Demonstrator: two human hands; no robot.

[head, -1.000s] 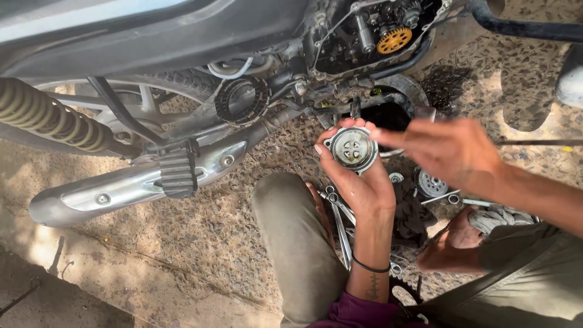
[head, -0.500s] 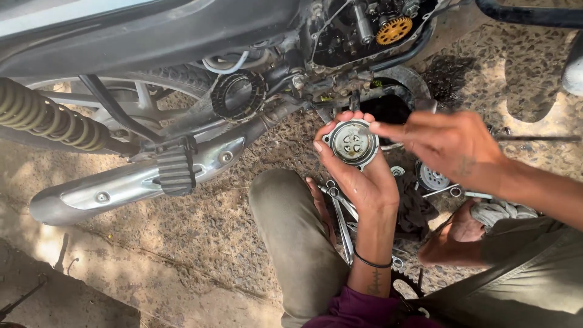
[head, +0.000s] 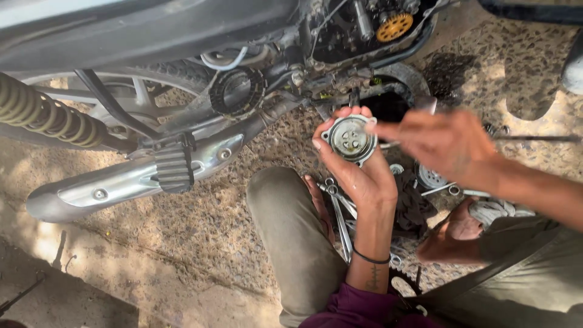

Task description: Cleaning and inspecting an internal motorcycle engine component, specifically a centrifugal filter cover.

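Two hands busy — left hand (head: 358, 176) cupped around round grey metal clutch part (head: 350, 140); right hand (head: 446, 146) blurred — grip impossible to tell.

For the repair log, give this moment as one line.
left hand: holds round metal part | right hand: at part, blurred | motorcycle: engine open
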